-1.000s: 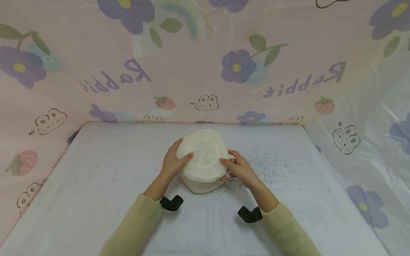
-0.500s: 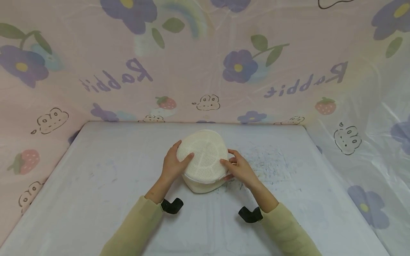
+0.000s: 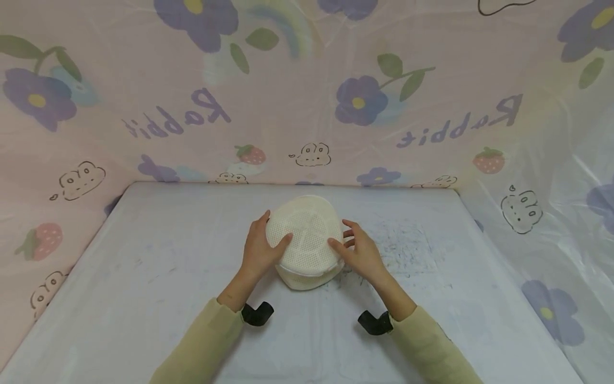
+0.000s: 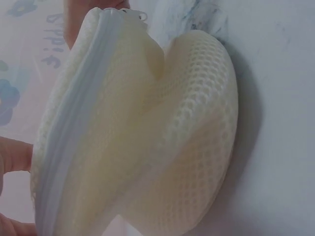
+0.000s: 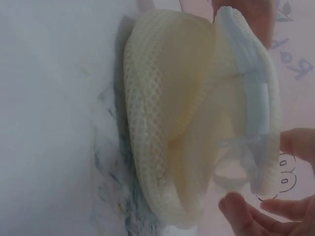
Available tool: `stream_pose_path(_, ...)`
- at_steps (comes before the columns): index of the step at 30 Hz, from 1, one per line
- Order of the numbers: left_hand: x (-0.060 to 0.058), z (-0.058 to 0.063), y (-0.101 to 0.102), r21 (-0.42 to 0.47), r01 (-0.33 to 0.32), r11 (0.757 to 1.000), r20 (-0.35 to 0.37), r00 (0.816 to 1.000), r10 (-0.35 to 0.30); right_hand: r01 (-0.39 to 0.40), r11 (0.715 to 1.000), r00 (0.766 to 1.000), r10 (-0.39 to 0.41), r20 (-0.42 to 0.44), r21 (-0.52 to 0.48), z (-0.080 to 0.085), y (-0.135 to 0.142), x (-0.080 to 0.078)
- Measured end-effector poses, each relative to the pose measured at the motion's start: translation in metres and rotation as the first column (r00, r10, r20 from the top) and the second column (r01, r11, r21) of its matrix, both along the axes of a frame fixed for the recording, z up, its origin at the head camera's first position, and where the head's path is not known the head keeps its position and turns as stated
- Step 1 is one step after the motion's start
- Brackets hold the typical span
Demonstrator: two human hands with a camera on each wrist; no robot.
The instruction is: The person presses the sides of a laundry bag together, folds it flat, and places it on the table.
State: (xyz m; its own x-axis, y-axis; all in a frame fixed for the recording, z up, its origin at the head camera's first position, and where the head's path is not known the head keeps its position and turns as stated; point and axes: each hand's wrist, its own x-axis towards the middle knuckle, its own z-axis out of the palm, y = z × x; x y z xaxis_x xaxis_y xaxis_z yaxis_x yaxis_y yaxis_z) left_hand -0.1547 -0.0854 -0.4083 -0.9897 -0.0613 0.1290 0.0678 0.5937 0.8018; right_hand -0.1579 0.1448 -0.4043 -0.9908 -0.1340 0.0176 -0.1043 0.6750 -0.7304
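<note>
A round cream mesh laundry bag (image 3: pixel 304 234) sits at the middle of the table, its lid side facing up and its lower wall creased inward. A white zipper (image 4: pixel 74 132) runs round its upper edge, and a small zip pull (image 4: pixel 142 16) shows in the left wrist view. My left hand (image 3: pixel 261 242) holds the bag's left side, thumb on top and fingers round the far edge. On the other side my right hand (image 3: pixel 362 253) presses its thumb on the top near the rim. Its other fingers (image 5: pixel 236 209) are spread beside and below the rim.
The white table (image 3: pixel 168 298) has dark scuff marks (image 3: pixel 403 250) right of the bag. A printed pink curtain (image 3: pixel 288 96) encloses the back and sides. Black curved pieces (image 3: pixel 259 313) jut from both sleeve cuffs.
The bag and left hand have shifted very slightly right in view. The right fingers have spread out and lifted a little, and the zip pull seen earlier beside that hand no longer shows in the head view.
</note>
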Motion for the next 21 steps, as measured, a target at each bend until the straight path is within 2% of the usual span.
stream_pose_path(5, 0.004, -0.001, 0.000, -0.104, 0.010, 0.994, -0.093, 0.995, -0.020, -0.005, 0.995, 0.986, 0.020, -0.163, 0.096, -0.003, 0.001, 0.000)
stream_pose_path(8, 0.007, -0.001, 0.000, -0.168, 0.025, 0.986, -0.125, 0.991, -0.047, -0.017, 0.987, 0.960, 0.062, -0.273, 0.162, -0.004, 0.001, -0.001)
stream_pose_path(12, 0.010, -0.002, 0.002, -0.256, 0.041, 0.966, -0.163, 0.983, -0.085, -0.030, 0.974, 0.912, 0.118, -0.394, 0.224, -0.007, 0.000, -0.003)
stream_pose_path(16, 0.013, -0.002, 0.006, -0.375, 0.053, 0.926, -0.184, 0.974, -0.131, -0.066, 0.959, 0.882, 0.184, -0.433, 0.274, -0.008, -0.002, -0.005)
stream_pose_path(19, 0.015, -0.001, 0.009, -0.423, 0.077, 0.903, -0.159, 0.975, -0.158, -0.105, 0.936, 0.868, 0.251, -0.429, 0.335, -0.008, -0.004, -0.008)
stream_pose_path(21, 0.016, 0.000, 0.010, -0.431, 0.099, 0.897, -0.125, 0.978, -0.168, -0.130, 0.918, 0.860, 0.292, -0.418, 0.374, -0.009, -0.005, -0.009)
